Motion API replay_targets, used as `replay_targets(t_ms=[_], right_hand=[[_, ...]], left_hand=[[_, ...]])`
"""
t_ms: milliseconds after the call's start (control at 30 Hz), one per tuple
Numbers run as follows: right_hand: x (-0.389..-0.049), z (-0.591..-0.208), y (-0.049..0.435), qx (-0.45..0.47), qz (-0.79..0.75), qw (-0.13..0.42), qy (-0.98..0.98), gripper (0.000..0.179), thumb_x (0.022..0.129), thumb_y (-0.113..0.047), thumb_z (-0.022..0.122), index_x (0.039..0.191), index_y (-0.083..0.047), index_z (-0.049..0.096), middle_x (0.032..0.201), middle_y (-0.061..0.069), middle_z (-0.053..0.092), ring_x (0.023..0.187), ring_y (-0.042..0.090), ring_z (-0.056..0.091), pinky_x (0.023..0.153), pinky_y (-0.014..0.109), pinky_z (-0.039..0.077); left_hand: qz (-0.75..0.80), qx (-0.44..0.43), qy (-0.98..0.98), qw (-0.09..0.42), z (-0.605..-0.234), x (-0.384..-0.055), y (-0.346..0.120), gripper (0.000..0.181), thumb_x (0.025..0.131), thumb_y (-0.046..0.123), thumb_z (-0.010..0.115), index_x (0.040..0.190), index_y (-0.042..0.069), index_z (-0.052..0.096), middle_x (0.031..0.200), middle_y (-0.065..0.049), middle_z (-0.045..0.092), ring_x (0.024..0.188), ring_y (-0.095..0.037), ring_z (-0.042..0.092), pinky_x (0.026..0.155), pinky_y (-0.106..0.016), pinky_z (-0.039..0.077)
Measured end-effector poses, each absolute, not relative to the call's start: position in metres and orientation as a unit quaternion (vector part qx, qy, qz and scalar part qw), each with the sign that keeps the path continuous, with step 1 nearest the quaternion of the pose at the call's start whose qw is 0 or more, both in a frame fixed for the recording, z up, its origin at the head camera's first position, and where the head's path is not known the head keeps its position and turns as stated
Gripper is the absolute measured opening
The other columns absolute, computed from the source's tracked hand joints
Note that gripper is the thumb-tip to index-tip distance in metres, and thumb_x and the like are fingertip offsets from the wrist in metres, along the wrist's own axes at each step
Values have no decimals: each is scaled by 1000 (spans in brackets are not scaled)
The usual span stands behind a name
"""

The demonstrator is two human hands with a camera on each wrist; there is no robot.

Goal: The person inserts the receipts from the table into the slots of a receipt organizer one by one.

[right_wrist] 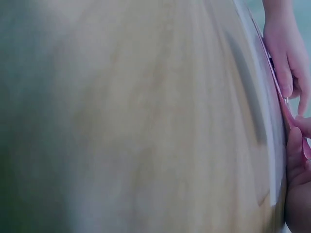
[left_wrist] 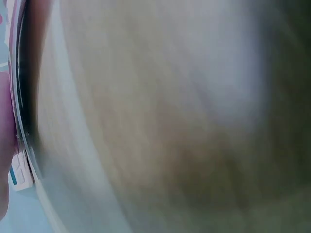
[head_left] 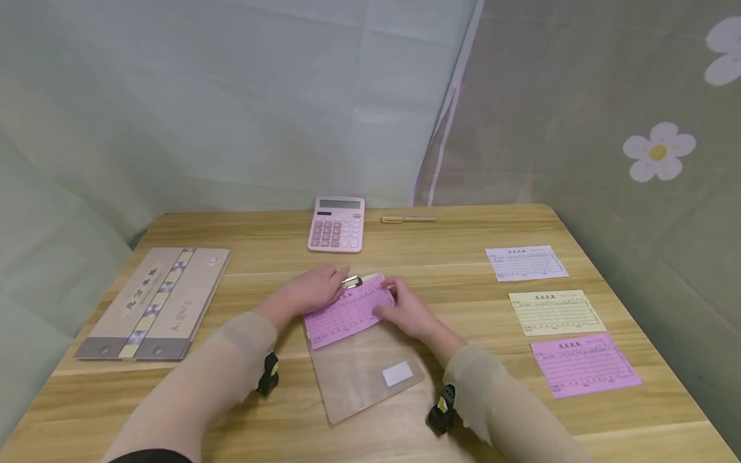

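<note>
A translucent clipboard (head_left: 370,382) with a white label lies tilted on the table. Over its upper part is a pink printed form (head_left: 347,316), beside the small metal clip (head_left: 352,281). My right hand (head_left: 408,312) pinches the form's right edge between thumb and fingers; in the right wrist view that edge bends upward in the right hand (right_wrist: 297,177). With fairly straight fingers, my left hand (head_left: 312,290) rests at the clip and the form's upper left edge. In the right wrist view the left hand (right_wrist: 286,53) points down onto the paper.
A pink calculator (head_left: 336,225) and a capped pen (head_left: 408,219) lie at the back. To the left is a grey-brown folder (head_left: 153,302). White (head_left: 527,263), yellow (head_left: 557,312) and pink (head_left: 586,364) forms line the right side of the wooden table.
</note>
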State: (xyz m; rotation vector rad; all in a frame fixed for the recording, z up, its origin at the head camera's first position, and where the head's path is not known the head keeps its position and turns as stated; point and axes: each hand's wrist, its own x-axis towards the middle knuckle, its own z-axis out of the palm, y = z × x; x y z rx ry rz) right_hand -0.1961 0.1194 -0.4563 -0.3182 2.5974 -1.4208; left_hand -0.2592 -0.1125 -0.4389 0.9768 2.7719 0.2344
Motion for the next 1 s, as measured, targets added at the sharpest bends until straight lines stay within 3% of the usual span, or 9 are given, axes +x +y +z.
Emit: replay_targets(t_ms=[200, 333, 533, 700, 867, 1000], right_hand=[[-195, -459, 119, -98, -498, 66, 859, 41, 82, -16, 70, 113, -7, 46, 112, 12, 55, 100, 21, 53, 93, 38, 43], [-195, -458, 119, -102, -493, 62, 862, 47, 81, -15, 71, 121, -5, 50, 120, 12, 55, 108, 22, 53, 97, 37, 41], [-196, -457, 118, -112, -464, 59, 877, 64, 81, -17, 72, 136, -3, 43, 134, 14, 49, 117, 23, 49, 101, 38, 37], [-196, -455, 118, -135, -436, 53, 888, 70, 80, -16, 73, 140, -2, 40, 137, 16, 46, 121, 24, 47, 103, 38, 36], [-196, -456, 117, -155, -421, 46, 892, 69, 80, -13, 72, 139, 0, 40, 132, 18, 49, 106, 22, 52, 92, 36, 44], [-197, -456, 115, -163, -411, 43, 896, 68, 80, -13, 72, 139, -1, 41, 128, 16, 51, 96, 19, 52, 82, 32, 47]], left_hand=[[111, 306, 939, 111, -440, -259, -112, 56, 99, 32, 41, 147, 6, 28, 129, -22, 49, 120, -35, 47, 101, -47, 36], [132, 281, 942, 126, -439, -259, -112, 56, 99, 33, 41, 147, 9, 28, 132, -21, 48, 121, -34, 46, 102, -48, 35], [148, 276, 940, 133, -438, -259, -111, 57, 99, 33, 41, 148, 10, 26, 129, -21, 49, 119, -34, 48, 101, -48, 36], [178, 248, 942, 141, -439, -261, -109, 55, 100, 39, 32, 146, 8, 32, 120, -19, 55, 108, -31, 54, 99, -47, 39], [210, 210, 944, 143, -441, -262, -106, 65, 99, 49, 20, 136, 2, 45, 114, -16, 58, 101, -29, 56, 98, -46, 39], [204, 210, 945, 143, -442, -262, -106, 62, 100, 47, 22, 138, 3, 43, 116, -17, 57, 105, -30, 55, 98, -46, 39]])
